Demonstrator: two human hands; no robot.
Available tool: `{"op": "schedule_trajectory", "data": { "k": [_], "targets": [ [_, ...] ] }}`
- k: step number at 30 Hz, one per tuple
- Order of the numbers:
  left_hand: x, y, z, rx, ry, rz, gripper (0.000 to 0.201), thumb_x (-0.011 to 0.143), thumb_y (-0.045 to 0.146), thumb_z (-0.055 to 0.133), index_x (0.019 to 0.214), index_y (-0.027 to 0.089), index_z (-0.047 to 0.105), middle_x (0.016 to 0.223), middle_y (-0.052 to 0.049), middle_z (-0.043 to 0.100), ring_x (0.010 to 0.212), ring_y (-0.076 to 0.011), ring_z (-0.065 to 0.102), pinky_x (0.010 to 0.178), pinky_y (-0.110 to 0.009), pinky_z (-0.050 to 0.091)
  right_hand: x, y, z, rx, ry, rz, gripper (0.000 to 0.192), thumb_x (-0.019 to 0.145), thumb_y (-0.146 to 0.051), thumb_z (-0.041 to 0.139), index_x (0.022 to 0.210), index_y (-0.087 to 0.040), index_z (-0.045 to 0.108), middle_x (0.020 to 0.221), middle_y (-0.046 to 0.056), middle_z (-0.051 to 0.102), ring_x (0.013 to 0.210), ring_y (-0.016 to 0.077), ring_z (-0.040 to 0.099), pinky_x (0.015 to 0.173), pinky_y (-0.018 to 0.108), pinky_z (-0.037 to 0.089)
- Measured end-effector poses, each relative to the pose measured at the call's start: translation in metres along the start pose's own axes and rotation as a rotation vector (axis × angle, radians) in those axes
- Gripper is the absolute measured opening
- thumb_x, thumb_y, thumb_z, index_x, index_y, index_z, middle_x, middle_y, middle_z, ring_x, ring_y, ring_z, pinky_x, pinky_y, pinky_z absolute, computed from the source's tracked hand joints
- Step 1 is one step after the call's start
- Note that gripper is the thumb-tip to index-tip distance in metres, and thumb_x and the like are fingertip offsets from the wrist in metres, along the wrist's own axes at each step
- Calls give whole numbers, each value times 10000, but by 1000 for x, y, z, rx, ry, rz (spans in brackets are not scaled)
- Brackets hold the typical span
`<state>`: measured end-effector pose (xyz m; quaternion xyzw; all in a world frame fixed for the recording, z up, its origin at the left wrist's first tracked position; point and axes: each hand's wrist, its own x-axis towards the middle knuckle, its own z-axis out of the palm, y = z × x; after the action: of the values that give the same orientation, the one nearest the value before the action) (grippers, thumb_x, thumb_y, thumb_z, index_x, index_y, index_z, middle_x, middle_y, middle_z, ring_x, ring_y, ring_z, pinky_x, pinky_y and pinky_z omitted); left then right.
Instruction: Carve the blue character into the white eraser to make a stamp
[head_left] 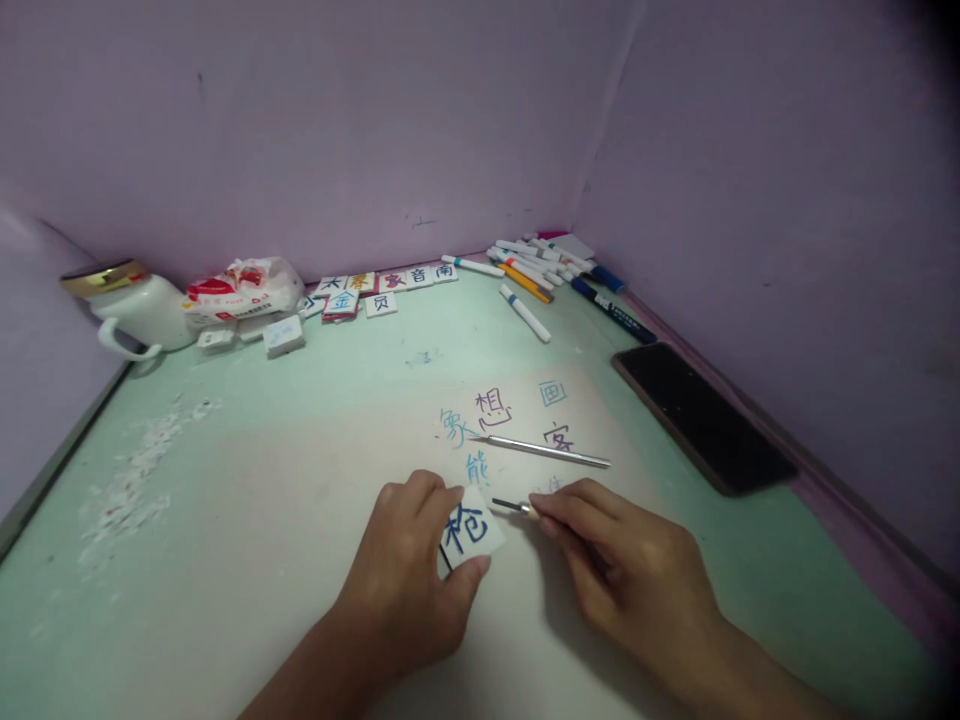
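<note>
Between the thumb and fingers of my left hand [412,565] is a small white square tile [474,527] with a blue handwritten Chinese character on its face. My right hand [630,575] pinches a thin carving tool [511,505] with a dark, narrow tip. That tip points left, close to the tile's right edge; I cannot tell whether it touches. Just beyond both hands a slim silver craft knife [551,452] lies on the table, its pointed end to the left. Around it, several characters in blue and purple ink are written on the tabletop.
White and red shavings [142,475] are scattered at left. Along the back stand a white mug [142,310] with a gold lid, a tissue pack [244,295], lettered tiles [381,303] and a pile of markers [532,262]. A dark phone [701,415] lies at right.
</note>
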<state>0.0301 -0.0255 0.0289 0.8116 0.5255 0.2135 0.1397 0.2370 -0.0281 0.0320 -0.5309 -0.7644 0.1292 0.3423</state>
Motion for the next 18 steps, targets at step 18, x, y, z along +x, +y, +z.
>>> {"op": "schedule_trajectory", "data": {
  "k": [18],
  "targets": [
    [3, 3, 1, -52, 28, 113, 498, 677, 131, 509, 1173, 118, 542, 1096, -143, 523, 956, -281, 510, 808, -486, 468, 4, 15, -3, -76, -92, -170, 282, 813, -104, 490, 955, -212, 708, 791, 32, 689, 653, 159, 642, 545, 249, 430]
  ]
}}
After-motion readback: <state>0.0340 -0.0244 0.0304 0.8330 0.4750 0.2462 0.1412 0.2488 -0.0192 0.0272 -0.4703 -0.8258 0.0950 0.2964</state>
